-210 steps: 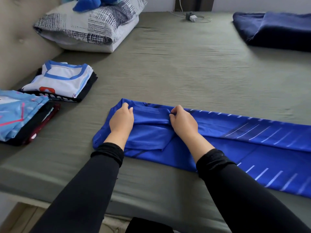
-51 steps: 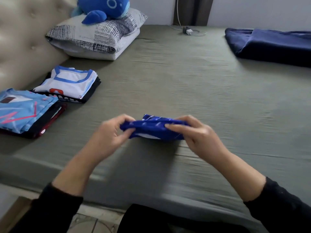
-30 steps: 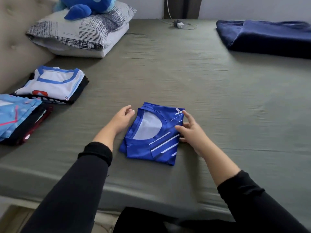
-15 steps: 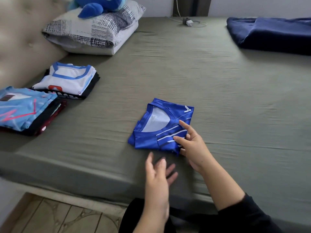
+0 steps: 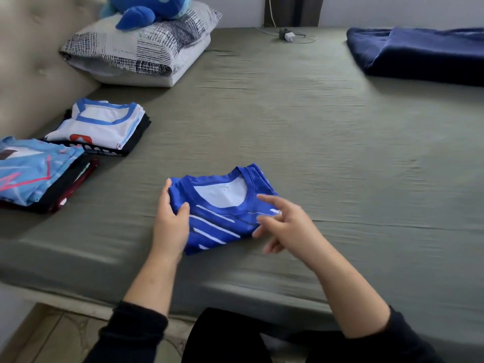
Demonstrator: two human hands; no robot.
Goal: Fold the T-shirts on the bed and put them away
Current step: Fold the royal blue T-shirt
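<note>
A patterned pillow (image 5: 136, 45) lies at the upper left of the frame against the tufted beige headboard (image 5: 28, 61), with a blue plush toy (image 5: 141, 9) resting on top. A folded navy blanket (image 5: 419, 53) sits at the upper right. A white charger (image 5: 288, 36) with cable lies at the top centre. Tiled floor (image 5: 49, 334) shows at the lower left.

I'm looking into a home bedroom. A wide bed (image 5: 301, 121) under an olive sheet fills most of my view, with a padded beige headboard (image 5: 28, 61) along its left side. A patterned pillow (image 5: 141, 48) lies by the headboard, and a blue plush toy (image 5: 141, 9) sits on it. A navy blanket (image 5: 419, 53) lies folded at the far right. Stacks of folded shirts (image 5: 97, 127) sit near the headboard, and a charger (image 5: 288, 35) with its cable lies at the far edge, below a pale wall.
</note>
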